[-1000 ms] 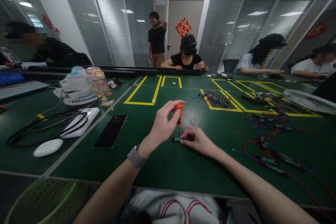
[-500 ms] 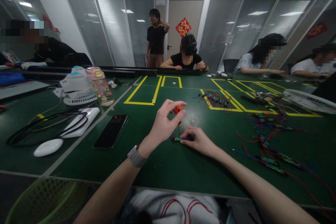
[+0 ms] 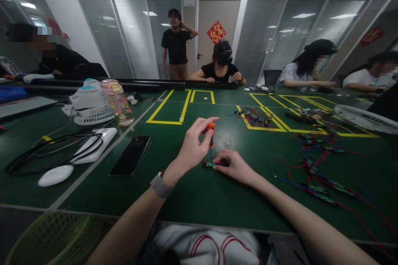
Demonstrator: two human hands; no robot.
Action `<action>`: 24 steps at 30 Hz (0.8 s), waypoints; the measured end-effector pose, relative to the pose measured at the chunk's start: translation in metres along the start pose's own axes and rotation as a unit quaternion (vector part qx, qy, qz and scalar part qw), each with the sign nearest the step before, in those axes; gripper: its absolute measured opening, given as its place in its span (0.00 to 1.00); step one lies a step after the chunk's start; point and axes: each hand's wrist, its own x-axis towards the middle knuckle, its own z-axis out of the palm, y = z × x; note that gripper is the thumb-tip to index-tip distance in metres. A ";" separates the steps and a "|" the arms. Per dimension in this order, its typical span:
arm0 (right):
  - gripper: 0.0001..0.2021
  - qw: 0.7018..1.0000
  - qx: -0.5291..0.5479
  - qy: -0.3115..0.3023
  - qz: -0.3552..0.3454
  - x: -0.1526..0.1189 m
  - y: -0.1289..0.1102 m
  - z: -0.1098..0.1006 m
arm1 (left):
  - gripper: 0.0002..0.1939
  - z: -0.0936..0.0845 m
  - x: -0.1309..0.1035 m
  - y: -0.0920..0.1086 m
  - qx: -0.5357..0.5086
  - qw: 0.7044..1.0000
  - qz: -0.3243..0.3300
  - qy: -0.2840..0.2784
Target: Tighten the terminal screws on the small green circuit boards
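Note:
An orange-handled screwdriver (image 3: 211,134) stands upright in the fingers of my left hand (image 3: 196,140). Its shaft points down onto a small green circuit board (image 3: 209,165) on the green table. Thumb and fingers of my right hand (image 3: 231,165) are closed on the right end of that board, where dark parts and wires show. My left wrist wears a grey watch.
At left lie a black phone (image 3: 130,155), a white mouse-like object (image 3: 56,175), cables, a fan (image 3: 90,103) and a bottle (image 3: 118,103). Wired boards (image 3: 320,190) lie at right. A green basket (image 3: 56,236) is below the table edge. Several people are beyond.
My left thumb has drawn in slightly against the screwdriver handle. The right hand and the board have hardly moved. In the background, the standing person has shifted left.

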 end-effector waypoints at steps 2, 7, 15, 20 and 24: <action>0.02 1.000 0.001 0.000 -0.001 0.000 0.001 0.000 | 0.17 0.001 0.000 0.000 0.008 1.000 0.001 0.004; 0.02 1.000 0.000 -0.003 0.001 0.000 0.001 0.000 | 0.11 0.004 0.000 -0.001 0.034 0.999 0.008 0.039; 0.01 1.000 0.000 -0.003 -0.003 0.000 0.000 -0.001 | 0.11 0.003 0.000 -0.003 0.029 0.998 -0.004 0.050; 0.01 1.000 -0.001 -0.007 -0.002 0.000 -0.001 -0.001 | 0.17 0.003 -0.001 -0.004 -0.008 0.999 -0.005 0.040; 0.02 1.000 -0.008 -0.006 0.004 -0.001 -0.002 -0.001 | 0.17 0.003 -0.002 -0.002 0.004 1.000 0.004 0.029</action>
